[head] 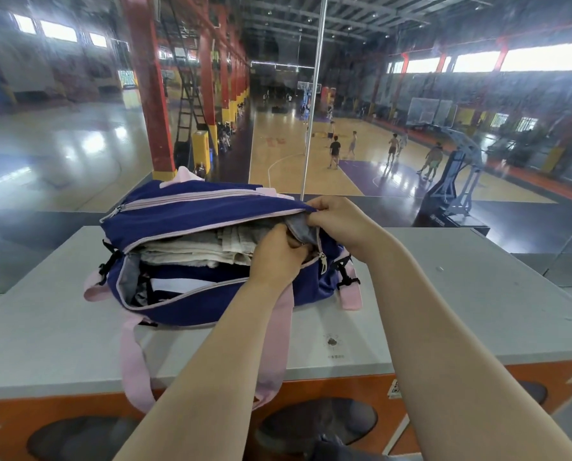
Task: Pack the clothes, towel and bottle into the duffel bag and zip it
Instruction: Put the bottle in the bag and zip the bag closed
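Forearms reaching in from near edge; zipping step about to begin.
Left hand (278, 252) and right hand (336, 216) both pinching fabric at right end of duffel bag (211, 204) on grey table (444, 294), beside zipper pull (322, 262). Mouth open; towel (194, 242) and folded clothes (178, 286) inside, bottle unseen. Next, probably: draw pull leftward, edges held together.
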The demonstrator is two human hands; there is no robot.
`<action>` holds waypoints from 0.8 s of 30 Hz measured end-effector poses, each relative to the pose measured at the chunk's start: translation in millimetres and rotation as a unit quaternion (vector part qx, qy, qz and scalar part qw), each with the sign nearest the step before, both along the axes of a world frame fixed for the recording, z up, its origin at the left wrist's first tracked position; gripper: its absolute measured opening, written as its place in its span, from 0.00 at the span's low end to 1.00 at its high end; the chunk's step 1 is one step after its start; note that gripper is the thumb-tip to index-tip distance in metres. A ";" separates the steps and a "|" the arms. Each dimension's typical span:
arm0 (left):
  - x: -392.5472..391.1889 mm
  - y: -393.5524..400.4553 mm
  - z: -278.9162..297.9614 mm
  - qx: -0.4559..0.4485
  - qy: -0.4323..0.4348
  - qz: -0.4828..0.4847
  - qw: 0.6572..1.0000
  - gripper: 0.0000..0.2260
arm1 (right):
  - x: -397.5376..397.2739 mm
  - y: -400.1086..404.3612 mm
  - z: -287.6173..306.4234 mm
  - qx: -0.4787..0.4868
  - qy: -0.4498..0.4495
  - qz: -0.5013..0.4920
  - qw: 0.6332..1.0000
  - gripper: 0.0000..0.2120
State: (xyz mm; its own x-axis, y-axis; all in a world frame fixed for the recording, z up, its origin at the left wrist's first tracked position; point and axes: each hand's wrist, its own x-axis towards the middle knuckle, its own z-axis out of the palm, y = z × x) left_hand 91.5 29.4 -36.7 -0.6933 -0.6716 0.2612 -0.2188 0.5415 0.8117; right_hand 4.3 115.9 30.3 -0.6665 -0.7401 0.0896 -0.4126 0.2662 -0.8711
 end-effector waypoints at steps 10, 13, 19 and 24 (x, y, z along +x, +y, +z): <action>6.4 -3.5 10.1 -0.046 0.024 0.020 0.998 0.11 | 3.6 1.2 -21.6 0.126 0.281 -0.026 0.951 0.06; 6.0 -8.8 7.9 -0.101 0.042 0.049 0.993 0.09 | 3.9 3.0 -21.1 0.122 0.291 -0.042 0.948 0.08; 11.7 -12.1 6.3 -0.157 0.055 0.060 0.984 0.04 | 2.1 -2.0 -24.0 0.114 0.256 -0.081 0.957 0.14; 19.7 -20.3 3.1 -0.182 0.039 0.080 0.979 0.05 | 5.9 -7.9 -31.5 0.113 0.241 -0.131 0.955 0.10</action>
State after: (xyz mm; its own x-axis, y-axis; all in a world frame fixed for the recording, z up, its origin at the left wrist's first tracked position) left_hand 111.2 9.2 -33.5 -0.5547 -0.6221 0.5525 -0.2692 0.7625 0.5883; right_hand 10.2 108.0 -1.2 -0.7537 -0.5898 0.2900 -0.6439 0.5743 -0.5056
